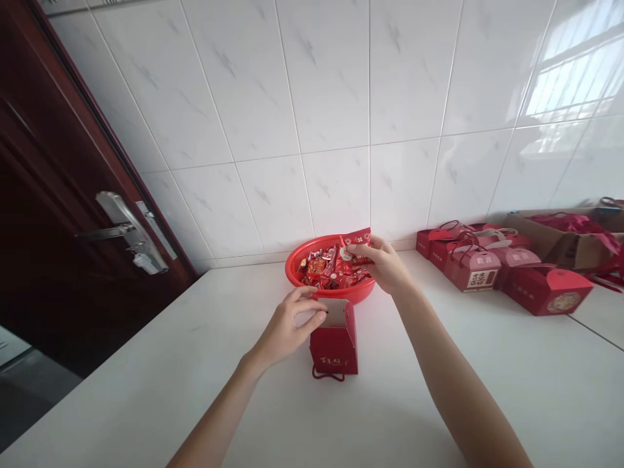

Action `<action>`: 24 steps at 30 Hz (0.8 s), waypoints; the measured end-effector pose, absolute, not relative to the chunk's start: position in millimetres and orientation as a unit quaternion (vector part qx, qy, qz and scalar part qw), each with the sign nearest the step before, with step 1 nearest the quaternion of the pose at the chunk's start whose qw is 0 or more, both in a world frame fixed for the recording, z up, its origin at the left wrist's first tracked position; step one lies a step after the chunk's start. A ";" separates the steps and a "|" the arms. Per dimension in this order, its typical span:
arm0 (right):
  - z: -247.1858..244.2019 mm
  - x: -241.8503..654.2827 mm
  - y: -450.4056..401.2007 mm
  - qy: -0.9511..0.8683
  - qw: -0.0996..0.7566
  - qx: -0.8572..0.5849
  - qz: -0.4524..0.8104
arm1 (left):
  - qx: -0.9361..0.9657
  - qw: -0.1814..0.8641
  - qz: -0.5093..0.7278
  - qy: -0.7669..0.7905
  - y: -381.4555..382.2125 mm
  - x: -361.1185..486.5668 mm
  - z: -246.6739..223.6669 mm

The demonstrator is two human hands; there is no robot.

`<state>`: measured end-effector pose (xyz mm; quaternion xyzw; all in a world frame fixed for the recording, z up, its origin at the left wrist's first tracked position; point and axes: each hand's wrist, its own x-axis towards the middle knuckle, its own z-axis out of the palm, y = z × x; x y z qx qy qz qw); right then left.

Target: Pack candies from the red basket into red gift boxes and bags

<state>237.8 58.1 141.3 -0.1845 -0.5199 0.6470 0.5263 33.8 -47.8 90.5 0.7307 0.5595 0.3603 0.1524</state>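
A small red gift box [334, 351] with gold lettering stands upright with its top open, a red cord handle lying at its base. At its left top edge, the thumb and fingers of my left hand [290, 324] are closed around a flap. My right hand [387, 265] pinches a shiny red candy packet [358, 239] over the right side of a red plastic basket [296, 276]. Several red-wrapped candies [324, 270] lie in that basket, just behind the box. How many packets the right hand holds is hard to make out.
Several filled-out red and pink gift boxes [480, 263] stand at the right by the tiled wall. Beyond them is a cardboard carton [550, 237] with pink-red material inside. A dark red door with a metal handle [131, 231] is at the left of the white table [205, 377].
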 end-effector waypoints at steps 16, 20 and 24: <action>135.1 212.4 35.1 -0.594 0.250 -0.138 0.752 | 0.645 0.318 0.432 0.544 -61.9 36.1 60.2; 129.2 208.8 39.4 -0.608 0.240 -0.177 0.735 | 0.649 0.316 0.421 0.549 -66.6 31.3 57.2; 126.2 216.4 47.2 -0.624 0.293 -0.244 0.682 | 0.644 0.317 0.406 0.565 -70.4 32.1 55.1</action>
